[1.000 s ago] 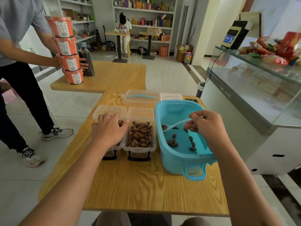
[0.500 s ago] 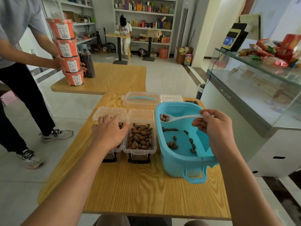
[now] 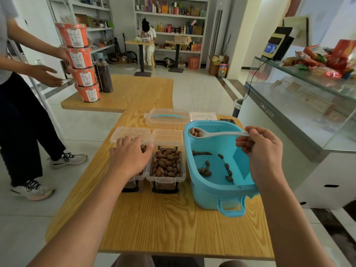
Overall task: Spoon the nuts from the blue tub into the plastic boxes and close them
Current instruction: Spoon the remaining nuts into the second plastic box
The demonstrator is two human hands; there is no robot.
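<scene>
Right hand (image 3: 264,151) is pinching the tail of a white spoon (image 3: 215,134), holding it level over the blue tub (image 3: 212,189); a few nuts (image 3: 195,132) are riding in the bowl, light, hard, likely to roll. Beyond it, left hand (image 3: 131,157) is resting fingers-spread on the far box (image 3: 134,178); the near box (image 3: 166,168) is sitting full, lid open.

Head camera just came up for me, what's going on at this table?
A person is moving nuts from the light blue plastic tub into two clear plastic boxes. The right hand holds a white plastic spoon carrying a few brown nuts over the tub's far left corner. The left hand rests on the left clear box. The right clear box is nearly full. Both lids are open.
</scene>
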